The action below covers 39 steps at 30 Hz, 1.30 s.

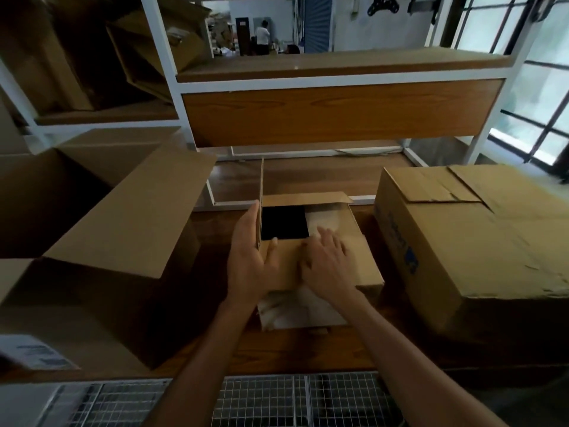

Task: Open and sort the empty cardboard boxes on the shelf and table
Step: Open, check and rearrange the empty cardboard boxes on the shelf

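Left hand: grips the upright left flap of the small brown cardboard box, fingers on the flap's outer face, thumb hooked over the box's near top panel. The flap stands vertical, seen edge-on.

Right hand: lies flat, fingers spread, palm down on the right top flap of the small box. It presses but clasps nothing; fingertips reach toward the pale packing paper showing in the opening.

The small box sits on the dark wooden table, between both forearms. Its top is partly open: a black rectangular void on the left half, the pale paper on the right half, and a short rear flap folded back. More pale paper shows on its near side.

Relative to the small box:
- Left, just beside: large open brown cardboard box, one wide flap raised and slanted, a white printed label on its near-left face.
- Right, near: large shut brown cardboard box, creased top, blue print on the facing side.
- Behind: white metal shelf frame with wooden boards; more cardboard boxes, tilted, on the upper left level.
- Nearest the camera, below the table edge: white wire grid.
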Available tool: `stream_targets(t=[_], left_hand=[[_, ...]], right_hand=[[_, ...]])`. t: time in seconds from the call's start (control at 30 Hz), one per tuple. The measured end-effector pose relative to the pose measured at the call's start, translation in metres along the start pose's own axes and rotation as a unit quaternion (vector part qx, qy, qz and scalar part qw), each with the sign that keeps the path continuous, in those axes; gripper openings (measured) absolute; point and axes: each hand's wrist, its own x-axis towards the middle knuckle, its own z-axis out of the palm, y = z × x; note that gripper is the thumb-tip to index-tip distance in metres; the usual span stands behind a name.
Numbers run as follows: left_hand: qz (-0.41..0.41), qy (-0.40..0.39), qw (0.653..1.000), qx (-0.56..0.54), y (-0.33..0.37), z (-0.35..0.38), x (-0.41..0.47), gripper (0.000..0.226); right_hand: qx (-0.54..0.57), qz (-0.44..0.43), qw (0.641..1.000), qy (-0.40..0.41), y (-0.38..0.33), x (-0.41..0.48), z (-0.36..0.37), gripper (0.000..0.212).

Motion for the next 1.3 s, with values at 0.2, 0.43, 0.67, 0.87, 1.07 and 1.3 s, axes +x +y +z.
stream_targets(t=[0.2,0.43,0.67,0.87,1.07,1.3], left_hand=[[-0.04,0.089,0.993,0.072,-0.035,-0.022,0.007,0.025],[-0.404,0.164,0.884,-0.168,-0.1,-0.017,-0.032,0.013],[-0.395,-0.083,0.913,-0.059,-0.111,0.002,-0.063,0.03],[-0.23,-0.169,0.953,0.1,-0.089,-0.002,-0.02,0.047],[-0.269,-0.199,0.939,-0.075,-0.044,0.013,0.033,0.037],[-0.24,-0.183,0.949,-0.094,-0.012,-0.01,0.067,0.033]], right_hand=[[-0.114,-0.002,0.993,0.002,0.001,0.006,0.018,0.057],[-0.128,0.029,0.991,-0.017,-0.007,0.014,0.024,0.058],[-0.126,0.029,0.991,-0.015,-0.006,0.013,0.024,0.059],[-0.111,0.025,0.993,-0.035,-0.008,0.012,0.016,0.058],[-0.07,0.095,0.992,-0.055,-0.013,0.019,-0.002,0.062],[-0.006,0.079,0.997,0.01,-0.02,0.029,-0.059,0.032]])
